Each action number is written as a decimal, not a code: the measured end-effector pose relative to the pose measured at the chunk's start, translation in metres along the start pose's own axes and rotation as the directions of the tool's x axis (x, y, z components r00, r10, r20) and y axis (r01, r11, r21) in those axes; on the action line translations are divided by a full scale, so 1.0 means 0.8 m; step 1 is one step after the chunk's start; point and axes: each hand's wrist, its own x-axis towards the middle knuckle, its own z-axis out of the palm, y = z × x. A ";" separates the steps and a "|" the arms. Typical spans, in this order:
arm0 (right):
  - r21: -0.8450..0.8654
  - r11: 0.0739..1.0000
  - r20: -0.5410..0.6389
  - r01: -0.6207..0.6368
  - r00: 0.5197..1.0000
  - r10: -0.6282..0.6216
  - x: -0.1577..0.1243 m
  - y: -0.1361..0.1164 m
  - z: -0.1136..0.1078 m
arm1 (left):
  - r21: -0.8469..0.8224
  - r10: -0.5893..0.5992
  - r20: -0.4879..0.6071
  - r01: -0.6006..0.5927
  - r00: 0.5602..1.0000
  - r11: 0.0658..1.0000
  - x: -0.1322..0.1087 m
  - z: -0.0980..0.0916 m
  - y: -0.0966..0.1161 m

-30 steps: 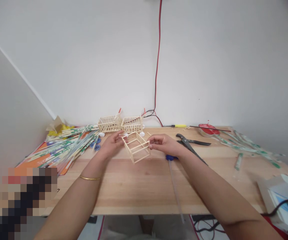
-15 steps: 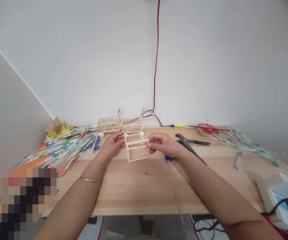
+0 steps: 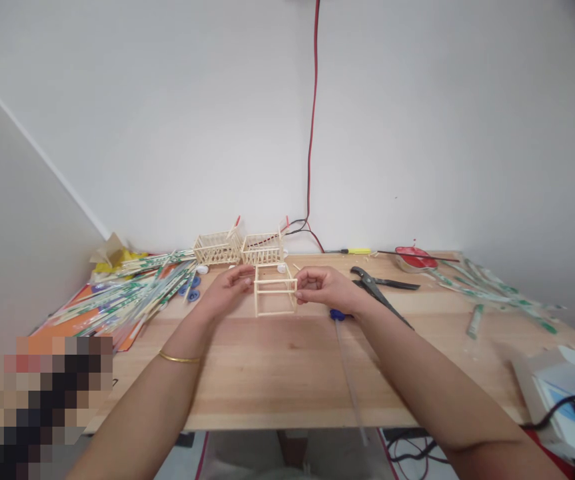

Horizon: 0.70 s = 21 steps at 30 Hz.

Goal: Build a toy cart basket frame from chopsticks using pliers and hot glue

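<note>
A small open box frame of thin wooden sticks point(image 3: 276, 291) stands level between my hands. My right hand point(image 3: 321, 290) pinches its right edge between thumb and fingers. On the other side is my left hand point(image 3: 227, 292), fingers curved and thumb apart, close beside the left edge; whether the fingertips touch it is hard to tell. Just behind stand two slatted stick carts, a left cart point(image 3: 217, 248) and a right cart point(image 3: 263, 249), each with a red-tipped piece sticking up. White wheels point(image 3: 281, 269) show near them.
Paper-wrapped sticks point(image 3: 132, 300) and blue wheels point(image 3: 193, 295) lie at left. To the right are black-handled pliers or cutters point(image 3: 374, 287), a blue-ended clear rod point(image 3: 350, 373), a red tray point(image 3: 416, 259), empty wrappers point(image 3: 497, 293) and a white box point(image 3: 562, 393). A yellow marker point(image 3: 358, 251) lies near the wall.
The stick frame has turned from a tilt to level, its lower edge rising slightly. My left fingers have eased away from its left edge; my right hand has hardly moved.
</note>
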 end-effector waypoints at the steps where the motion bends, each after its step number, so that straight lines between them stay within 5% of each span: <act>1: -0.008 1.000 0.000 0.000 1.000 0.000 0.000 -0.001 0.001 | 0.009 0.005 0.008 -0.005 1.000 1.000 -0.001 0.001 0.001; 12: 0.029 1.000 -0.038 0.009 0.999 -0.008 0.000 -0.004 0.003 | 0.118 0.132 -0.104 -0.119 0.986 0.986 -0.007 -0.011 0.013; 21: 0.144 0.990 -0.148 0.007 0.989 0.014 0.003 0.000 0.005 | -0.033 0.144 0.064 -0.142 0.988 0.989 -0.013 -0.005 0.024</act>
